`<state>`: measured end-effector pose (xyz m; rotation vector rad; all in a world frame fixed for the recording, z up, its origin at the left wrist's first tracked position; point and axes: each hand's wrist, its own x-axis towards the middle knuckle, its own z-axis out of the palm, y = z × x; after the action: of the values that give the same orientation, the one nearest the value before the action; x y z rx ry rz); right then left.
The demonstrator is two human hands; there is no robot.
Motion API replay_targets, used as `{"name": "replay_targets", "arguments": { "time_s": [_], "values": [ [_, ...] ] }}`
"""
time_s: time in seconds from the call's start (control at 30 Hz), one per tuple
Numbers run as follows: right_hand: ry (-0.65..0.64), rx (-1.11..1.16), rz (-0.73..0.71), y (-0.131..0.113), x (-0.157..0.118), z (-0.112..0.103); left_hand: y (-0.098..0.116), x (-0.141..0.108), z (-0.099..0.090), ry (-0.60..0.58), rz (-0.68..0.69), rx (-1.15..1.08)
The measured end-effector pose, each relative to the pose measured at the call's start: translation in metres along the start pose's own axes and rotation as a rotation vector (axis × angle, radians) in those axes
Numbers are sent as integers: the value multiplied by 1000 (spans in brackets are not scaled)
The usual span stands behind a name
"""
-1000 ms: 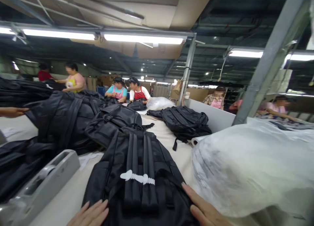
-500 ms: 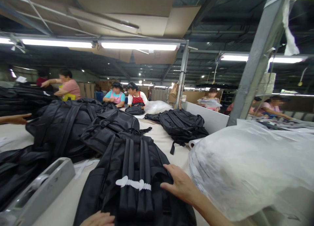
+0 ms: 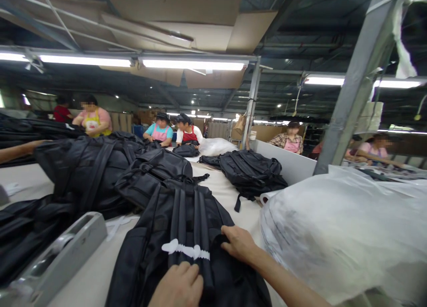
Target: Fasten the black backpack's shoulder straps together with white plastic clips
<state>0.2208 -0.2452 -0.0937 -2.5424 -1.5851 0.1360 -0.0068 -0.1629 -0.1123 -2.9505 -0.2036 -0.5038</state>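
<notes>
In front of me a black backpack (image 3: 156,236) lies with its shoulder straps upward. A white tie strip (image 3: 187,250) runs across the two straps, holding them side by side. My left hand (image 3: 180,284) is closed over the lower straps just below the strip, its fingertips curled out of sight. On the right side of the bag, my right hand (image 3: 238,244) pinches the black fabric between thumb and fingers. A dark fold of the bag hangs under that hand.
More black backpacks (image 3: 93,178) are heaped to the left, where a co-worker's arm (image 3: 20,151) reaches in. A grey tape dispenser (image 3: 66,258) stands near left. Clear plastic bags (image 3: 333,227) bulge at the right. Another backpack (image 3: 250,169) lies farther back. Several people work beyond.
My left hand has come up from the bottom edge onto the straps. My right hand has gone from spread fingers to gripping the bag's fabric. The co-worker's hand at left has moved up.
</notes>
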Motion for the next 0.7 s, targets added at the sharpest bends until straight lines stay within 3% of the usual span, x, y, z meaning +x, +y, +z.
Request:
{"name": "replay_targets", "arguments": {
  "time_s": [0.1, 0.2, 0.3, 0.4, 0.57, 0.7],
  "values": [
    [-27, -28, 17, -4, -7, -2, 24, 25, 15, -46, -49, 31],
    [-13, -59, 60, -9, -10, -1, 35, 35, 21, -29, -64, 39],
    [16, -84, 93, -13, -9, 4, 34, 38, 8, -123, -54, 3],
    [48, -86, 84, -16, -7, 5, 27, 40, -22, -171, -84, -55],
    [147, -7, 67, -15, -6, -6, 7, 44, -76, 57, -312, -179],
    [93, 195, 105, -7, -4, -14, 3, 45, -90, 243, -315, -113]
  ]
}}
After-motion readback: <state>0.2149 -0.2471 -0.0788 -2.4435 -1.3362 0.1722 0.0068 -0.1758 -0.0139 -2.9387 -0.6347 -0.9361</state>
